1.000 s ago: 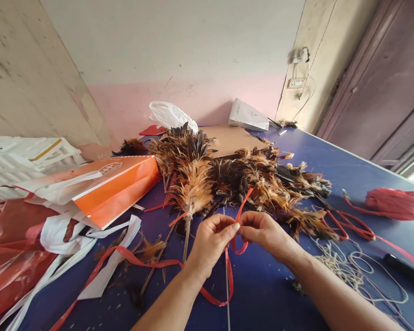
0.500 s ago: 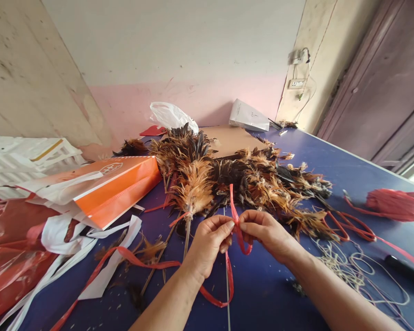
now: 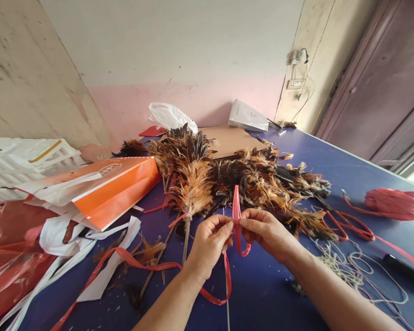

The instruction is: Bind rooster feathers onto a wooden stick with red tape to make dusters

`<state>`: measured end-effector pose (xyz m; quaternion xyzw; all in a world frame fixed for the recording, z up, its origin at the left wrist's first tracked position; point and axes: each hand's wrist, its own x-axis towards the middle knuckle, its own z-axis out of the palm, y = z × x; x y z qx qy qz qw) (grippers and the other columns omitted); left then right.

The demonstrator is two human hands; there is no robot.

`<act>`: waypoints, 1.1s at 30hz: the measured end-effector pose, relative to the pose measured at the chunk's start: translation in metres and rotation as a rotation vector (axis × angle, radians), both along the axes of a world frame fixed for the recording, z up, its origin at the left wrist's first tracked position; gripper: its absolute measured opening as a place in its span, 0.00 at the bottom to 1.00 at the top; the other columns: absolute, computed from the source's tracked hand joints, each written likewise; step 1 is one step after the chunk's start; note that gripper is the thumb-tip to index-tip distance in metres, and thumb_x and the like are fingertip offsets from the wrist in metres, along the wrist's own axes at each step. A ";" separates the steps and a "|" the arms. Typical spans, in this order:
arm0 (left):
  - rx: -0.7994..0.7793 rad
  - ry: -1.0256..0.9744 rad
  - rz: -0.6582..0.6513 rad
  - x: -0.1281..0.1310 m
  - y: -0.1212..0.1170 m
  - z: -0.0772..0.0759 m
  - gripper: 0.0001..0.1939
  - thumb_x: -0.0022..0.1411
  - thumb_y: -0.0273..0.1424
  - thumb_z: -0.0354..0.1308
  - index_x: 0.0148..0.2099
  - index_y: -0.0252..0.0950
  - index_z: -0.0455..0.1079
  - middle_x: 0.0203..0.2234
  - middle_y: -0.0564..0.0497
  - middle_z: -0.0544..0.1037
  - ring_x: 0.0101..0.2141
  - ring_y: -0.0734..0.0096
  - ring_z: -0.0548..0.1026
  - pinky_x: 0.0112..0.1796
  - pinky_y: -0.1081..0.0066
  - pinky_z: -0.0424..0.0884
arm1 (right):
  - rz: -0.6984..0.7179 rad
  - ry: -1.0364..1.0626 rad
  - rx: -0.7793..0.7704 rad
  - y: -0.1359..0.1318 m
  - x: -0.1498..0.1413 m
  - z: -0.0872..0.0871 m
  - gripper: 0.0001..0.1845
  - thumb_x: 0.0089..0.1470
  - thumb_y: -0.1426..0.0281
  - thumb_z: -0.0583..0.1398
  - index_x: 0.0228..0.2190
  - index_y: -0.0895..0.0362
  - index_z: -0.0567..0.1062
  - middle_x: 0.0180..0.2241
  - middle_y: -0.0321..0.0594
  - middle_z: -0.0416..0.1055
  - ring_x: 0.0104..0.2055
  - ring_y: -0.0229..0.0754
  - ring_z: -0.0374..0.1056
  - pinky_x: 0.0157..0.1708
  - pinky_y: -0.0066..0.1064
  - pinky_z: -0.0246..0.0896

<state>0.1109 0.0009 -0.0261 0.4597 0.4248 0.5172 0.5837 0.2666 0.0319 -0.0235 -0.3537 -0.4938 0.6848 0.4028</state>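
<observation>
Between my two hands stands a strip of red plastic twine (image 3: 237, 214), its upper end spread wide and its lower part curling under my fingers. My left hand (image 3: 212, 243) pinches one edge of it with thumb and forefinger. From the other side my right hand (image 3: 262, 230) pinches it the same way, close to the left. More of the twine loops below and trails off across the table to the lower left. Just beyond my left hand lies a feather duster head (image 3: 193, 186) of brown feathers on a thin stick (image 3: 186, 239).
A heap of brown and black feathers (image 3: 272, 179) spreads behind my hands on the blue table (image 3: 269, 294). Left are an orange paper bag (image 3: 113, 197) and white strips. Right lie a red twine bundle (image 3: 395, 203), tangled pale string (image 3: 348, 264) and a black-handled object (image 3: 405, 270).
The end of the red twine, earlier narrow and leaning right, now stands upright and is spread wider between my fingertips. Both hands have stayed nearly in place.
</observation>
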 end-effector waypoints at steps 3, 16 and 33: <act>-0.027 -0.055 0.019 -0.001 0.000 0.002 0.10 0.54 0.35 0.59 0.31 0.31 0.66 0.15 0.56 0.65 0.16 0.83 0.59 0.17 0.79 0.52 | -0.008 0.037 -0.010 0.001 0.001 -0.002 0.14 0.44 0.63 0.65 0.24 0.60 0.69 0.16 0.32 0.65 0.17 0.30 0.57 0.19 0.23 0.48; -0.054 -0.085 -0.018 -0.002 0.000 0.002 0.13 0.50 0.37 0.63 0.31 0.31 0.69 0.15 0.58 0.62 0.17 0.84 0.57 0.18 0.79 0.50 | -0.026 -0.078 0.075 -0.002 -0.003 0.003 0.16 0.43 0.61 0.64 0.24 0.60 0.68 0.16 0.31 0.63 0.17 0.29 0.56 0.19 0.24 0.48; 0.067 0.088 0.020 0.002 -0.003 0.006 0.12 0.49 0.36 0.63 0.31 0.31 0.73 0.16 0.54 0.69 0.17 0.81 0.61 0.19 0.78 0.57 | -0.038 -0.113 0.118 -0.003 -0.003 0.003 0.14 0.43 0.62 0.65 0.23 0.59 0.69 0.17 0.31 0.62 0.19 0.29 0.54 0.21 0.24 0.49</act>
